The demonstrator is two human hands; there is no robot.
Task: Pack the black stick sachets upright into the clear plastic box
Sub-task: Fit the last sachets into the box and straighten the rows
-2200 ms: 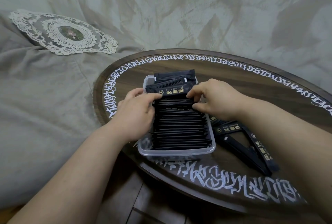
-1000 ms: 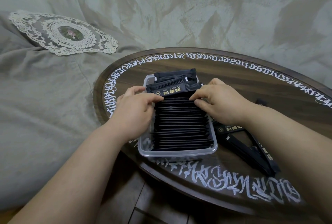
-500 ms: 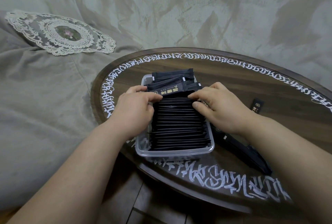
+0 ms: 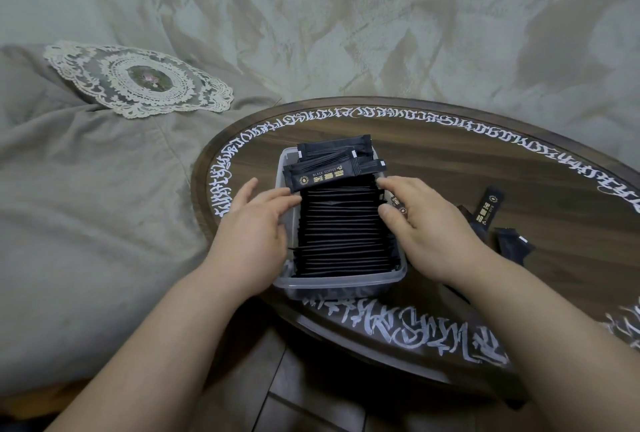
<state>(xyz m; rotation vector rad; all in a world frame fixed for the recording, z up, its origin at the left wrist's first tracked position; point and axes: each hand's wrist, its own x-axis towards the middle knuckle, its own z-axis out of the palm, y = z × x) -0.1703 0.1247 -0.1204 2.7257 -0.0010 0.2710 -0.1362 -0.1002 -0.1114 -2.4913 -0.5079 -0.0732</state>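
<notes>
A clear plastic box (image 4: 339,281) stands on the round dark table (image 4: 450,161), packed with a long row of black stick sachets (image 4: 343,234) on edge. At its far end a few sachets (image 4: 332,175) lean across the top, one with its gold "BLACK COFFEE" label facing up. My left hand (image 4: 252,237) lies along the left side of the box, its straight fingers touching the left end of the labelled sachet. My right hand (image 4: 429,234) is at the right side, with index finger and thumb against the right ends of the row. Neither hand holds a sachet.
Several loose black sachets (image 4: 488,211) lie on the table right of the box, partly under my right wrist. White script rings the table's rim. Grey bedding (image 4: 86,206) with a lace doily (image 4: 142,79) lies to the left. Dark floor shows below.
Both hands have let go of the labelled sachet, which now leans at the far end. Their fingers have straightened and slid outward to the row's ends. More loose sachets show on the right.
</notes>
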